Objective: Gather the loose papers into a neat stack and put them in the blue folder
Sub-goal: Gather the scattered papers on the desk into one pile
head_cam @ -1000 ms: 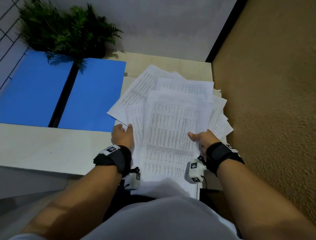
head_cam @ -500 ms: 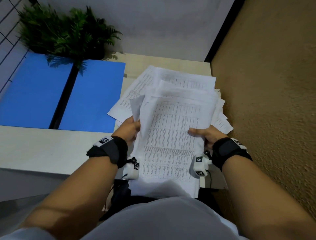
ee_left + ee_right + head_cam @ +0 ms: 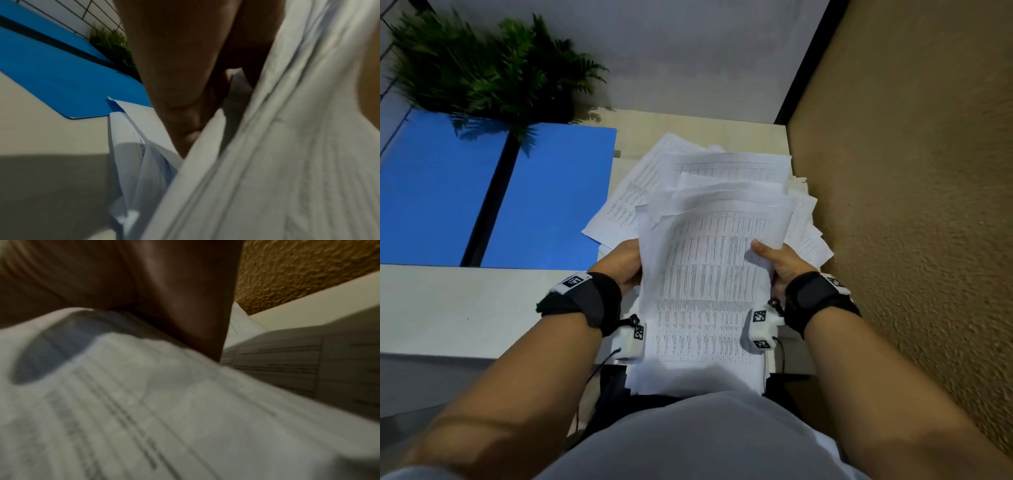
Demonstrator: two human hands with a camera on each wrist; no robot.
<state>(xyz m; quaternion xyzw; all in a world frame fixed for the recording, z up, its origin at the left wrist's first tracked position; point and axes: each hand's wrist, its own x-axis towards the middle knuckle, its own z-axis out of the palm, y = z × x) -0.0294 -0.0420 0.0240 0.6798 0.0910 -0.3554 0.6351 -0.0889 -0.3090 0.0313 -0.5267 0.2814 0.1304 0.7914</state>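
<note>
Both the left hand [image 3: 625,265] and right hand [image 3: 782,263] clamp the half-gathered papers [image 3: 709,274], still uneven; the blue folder [image 3: 544,198] lies open and unfilled at ten o'clock.

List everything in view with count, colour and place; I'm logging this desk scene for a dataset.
papers: many sheets, white with printed tables, fanned on the desk's right part, the near bundle held by both hands
blue folder: one, blue with a black spine, lying open on the desk's left part
plant: one, green, behind the folder
desk: one, pale
wall: one, tan and textured, at the right
left hand: grips the bundle's left edge
right hand: grips its right edge, thumb on top
</note>
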